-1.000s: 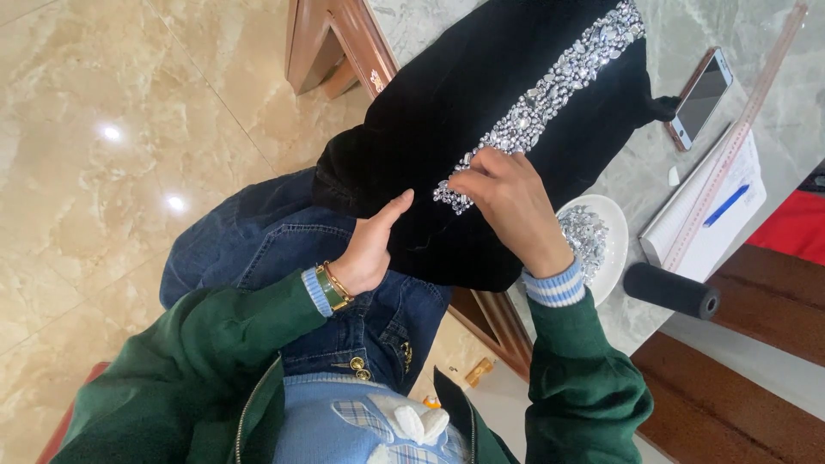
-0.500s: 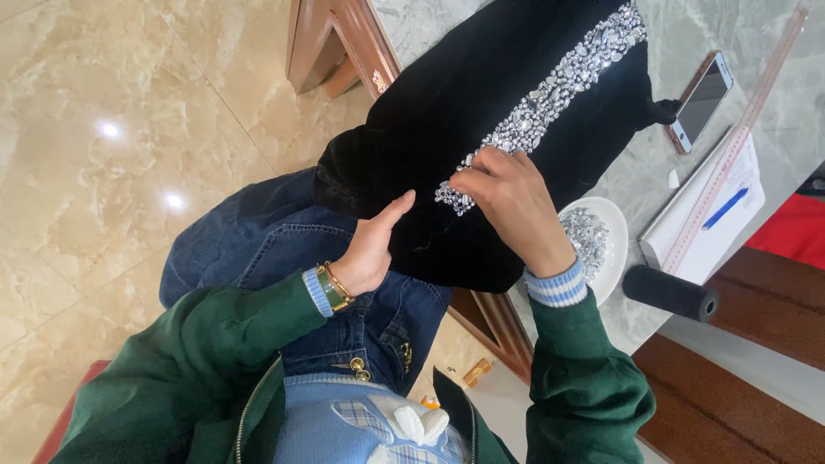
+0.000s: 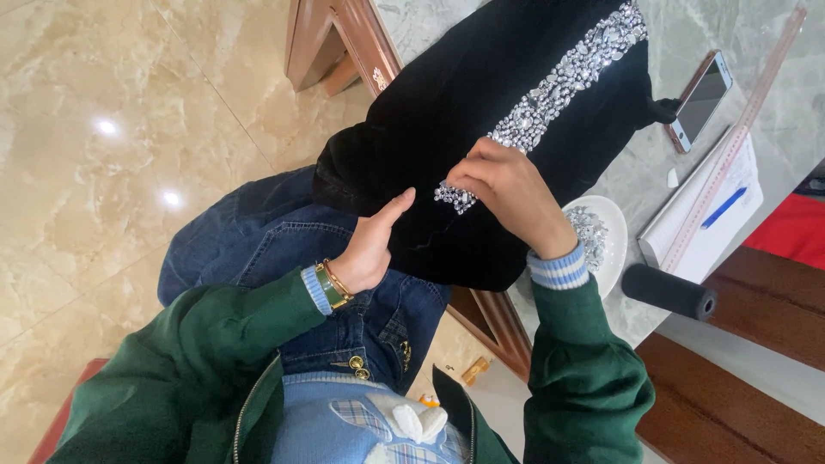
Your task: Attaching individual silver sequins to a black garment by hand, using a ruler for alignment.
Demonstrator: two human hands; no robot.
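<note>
A black velvet garment [image 3: 481, 103] hangs from the table edge down over my lap. A band of silver rhinestones [image 3: 559, 86] runs along it. My left hand [image 3: 371, 249] presses flat against the garment's lower edge from below, thumb up. My right hand [image 3: 507, 193] rests on top of the fabric, its fingers pinched at the near end of the rhinestone band. Whether a needle or a stone is between the fingertips is too small to tell.
A white dish of loose rhinestones [image 3: 601, 236] sits on the marble table [image 3: 765, 129] beside my right wrist. Farther right lie a phone [image 3: 700, 99], a long ruler [image 3: 730, 137], a notepad with a blue pen [image 3: 722, 206] and a black spool [image 3: 669, 292].
</note>
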